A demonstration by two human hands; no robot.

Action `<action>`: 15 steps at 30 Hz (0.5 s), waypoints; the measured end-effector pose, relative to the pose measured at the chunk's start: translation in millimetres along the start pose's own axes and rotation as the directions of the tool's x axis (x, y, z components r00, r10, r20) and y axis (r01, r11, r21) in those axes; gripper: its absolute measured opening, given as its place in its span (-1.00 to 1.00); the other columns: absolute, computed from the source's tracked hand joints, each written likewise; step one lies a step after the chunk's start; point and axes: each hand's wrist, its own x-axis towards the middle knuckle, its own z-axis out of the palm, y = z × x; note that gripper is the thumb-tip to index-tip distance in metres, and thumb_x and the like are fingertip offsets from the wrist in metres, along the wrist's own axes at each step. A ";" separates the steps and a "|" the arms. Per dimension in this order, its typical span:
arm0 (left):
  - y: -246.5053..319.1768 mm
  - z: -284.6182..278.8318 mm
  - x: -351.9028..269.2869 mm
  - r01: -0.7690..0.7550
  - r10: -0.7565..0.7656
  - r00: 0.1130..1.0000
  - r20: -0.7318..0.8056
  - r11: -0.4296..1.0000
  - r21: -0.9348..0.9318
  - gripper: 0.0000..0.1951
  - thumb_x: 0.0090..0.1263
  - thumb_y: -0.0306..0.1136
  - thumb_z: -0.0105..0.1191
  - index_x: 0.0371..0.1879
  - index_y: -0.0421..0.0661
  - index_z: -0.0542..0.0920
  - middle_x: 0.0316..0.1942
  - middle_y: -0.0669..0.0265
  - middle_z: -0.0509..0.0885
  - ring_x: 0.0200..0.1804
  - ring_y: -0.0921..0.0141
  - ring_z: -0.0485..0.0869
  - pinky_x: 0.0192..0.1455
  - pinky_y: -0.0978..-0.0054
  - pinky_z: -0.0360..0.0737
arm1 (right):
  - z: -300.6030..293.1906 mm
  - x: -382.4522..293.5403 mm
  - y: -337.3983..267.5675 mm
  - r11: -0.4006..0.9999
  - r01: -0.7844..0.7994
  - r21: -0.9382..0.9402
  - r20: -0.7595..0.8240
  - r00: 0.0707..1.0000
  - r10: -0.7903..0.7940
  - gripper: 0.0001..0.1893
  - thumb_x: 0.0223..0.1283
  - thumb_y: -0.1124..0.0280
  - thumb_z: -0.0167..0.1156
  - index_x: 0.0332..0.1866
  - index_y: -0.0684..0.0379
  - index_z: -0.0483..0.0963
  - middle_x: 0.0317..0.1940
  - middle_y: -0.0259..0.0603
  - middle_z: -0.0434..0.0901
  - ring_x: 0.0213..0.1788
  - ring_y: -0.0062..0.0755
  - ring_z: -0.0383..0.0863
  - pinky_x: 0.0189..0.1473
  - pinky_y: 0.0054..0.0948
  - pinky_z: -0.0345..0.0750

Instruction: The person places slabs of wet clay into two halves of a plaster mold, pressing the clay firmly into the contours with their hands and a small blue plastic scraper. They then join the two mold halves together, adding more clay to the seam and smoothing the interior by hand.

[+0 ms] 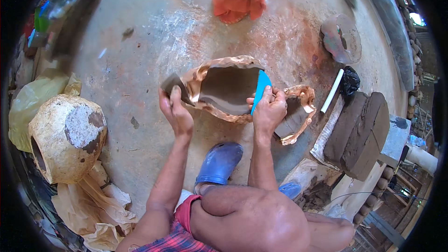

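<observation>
A brown hollow mould (241,60) with an uneven rim lies on the concrete floor before me. Smooth grey clay (227,87) lines its inside. My left hand (180,117), at the mould's left end, pinches a flat grey piece (171,82) that looks like clay between thumb and fingers. In my right hand (271,110) is a blue curved scraper (260,89), held at the mould's right end; the hand hides part of the rim there. Just right of that hand lies a smaller brown mould piece (307,99), also with grey clay inside.
Thick grey clay slabs (360,136) lie at right, near a white rod (331,91) and a black plastic bag (350,79). A red cloth bundle (239,0) sits ahead. A large whitish hollow form (68,138) stands left, beside crumpled plastic sheeting (87,203). My blue clog (222,161) is close below the mould.
</observation>
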 end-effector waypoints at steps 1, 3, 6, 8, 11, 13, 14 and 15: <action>-3.1 -7.9 19.0 -0.079 0.065 0.991 0.113 0.990 0.120 -0.79 0.64 -0.30 -0.01 0.04 -0.14 0.58 -0.12 0.43 0.63 -0.13 0.56 0.53 -0.04 0.54 0.48 | -0.5 2.9 -1.2 1.000 0.009 0.002 0.000 1.000 -0.009 -0.71 0.61 0.33 0.07 0.03 0.42 0.49 -0.42 -0.02 0.75 -0.52 -0.34 0.79 -0.56 -0.43 0.66; 0.6 4.4 37.5 -0.214 0.155 0.950 0.271 0.955 0.204 -0.81 0.61 -0.30 0.04 -0.03 -0.17 0.59 -0.15 0.40 0.65 -0.15 0.51 0.54 -0.02 0.48 0.50 | 1.1 8.9 0.8 0.999 0.046 0.015 -0.084 0.995 -0.044 -0.70 0.62 0.32 0.06 0.05 0.43 0.48 -0.42 0.00 0.75 -0.52 -0.32 0.80 -0.55 -0.41 0.66; -23.4 2.6 39.1 -0.229 0.065 0.925 0.373 0.881 0.415 -0.80 0.58 -0.28 0.12 -0.07 -0.18 0.59 -0.20 0.38 0.67 -0.14 0.50 0.56 -0.02 0.46 0.53 | 8.0 29.1 -4.2 0.995 0.104 -0.001 0.041 0.994 -0.104 -0.69 0.62 0.31 0.05 0.05 0.44 0.47 -0.42 0.02 0.74 -0.51 -0.31 0.80 -0.53 -0.40 0.67; -29.6 3.4 35.4 -0.262 0.119 0.933 0.339 0.871 0.416 -0.75 0.50 -0.26 0.27 -0.08 -0.17 0.60 -0.26 0.37 0.69 -0.18 0.51 0.60 -0.08 0.46 0.57 | 17.5 33.1 -15.4 0.995 0.097 -0.026 0.078 0.992 -0.095 -0.69 0.62 0.30 0.05 0.04 0.43 0.48 -0.42 0.01 0.74 -0.50 -0.31 0.80 -0.51 -0.40 0.68; -31.9 1.4 32.1 -0.292 0.088 0.898 0.432 0.853 0.433 -0.66 0.29 -0.32 0.50 -0.09 -0.13 0.62 -0.31 0.40 0.71 -0.28 0.54 0.65 -0.19 0.52 0.60 | 31.4 43.1 -26.4 0.995 0.104 0.003 0.131 0.986 -0.104 -0.70 0.62 0.31 0.05 0.05 0.41 0.49 -0.42 -0.02 0.74 -0.50 -0.31 0.80 -0.53 -0.38 0.67; -28.5 -1.2 28.2 -0.305 0.063 0.885 0.462 0.828 0.470 -0.67 0.27 -0.34 0.51 -0.11 -0.13 0.63 -0.31 0.40 0.72 -0.27 0.54 0.65 -0.18 0.52 0.61 | 40.1 44.8 -22.1 0.996 0.088 -0.008 0.152 0.985 -0.086 -0.70 0.62 0.30 0.05 0.05 0.41 0.50 -0.42 -0.02 0.74 -0.51 -0.32 0.80 -0.53 -0.38 0.67; -26.8 -2.4 27.8 -0.324 0.040 0.868 0.495 0.800 0.505 -0.67 0.25 -0.37 0.52 -0.13 -0.13 0.64 -0.30 0.41 0.72 -0.26 0.55 0.65 -0.16 0.53 0.62 | 43.6 44.8 -21.7 0.997 0.073 -0.014 0.170 0.983 -0.069 -0.70 0.62 0.30 0.05 0.05 0.40 0.51 -0.43 -0.01 0.74 -0.51 -0.33 0.80 -0.53 -0.38 0.67; -27.8 -1.8 30.2 -0.358 0.085 0.856 0.510 0.809 0.466 -0.67 0.22 -0.40 0.53 -0.15 -0.13 0.65 -0.31 0.40 0.74 -0.26 0.56 0.67 -0.16 0.53 0.63 | 45.4 45.8 -22.1 0.997 0.075 -0.014 0.174 0.982 -0.071 -0.70 0.62 0.30 0.05 0.05 0.40 0.51 -0.43 -0.01 0.74 -0.51 -0.33 0.80 -0.53 -0.38 0.67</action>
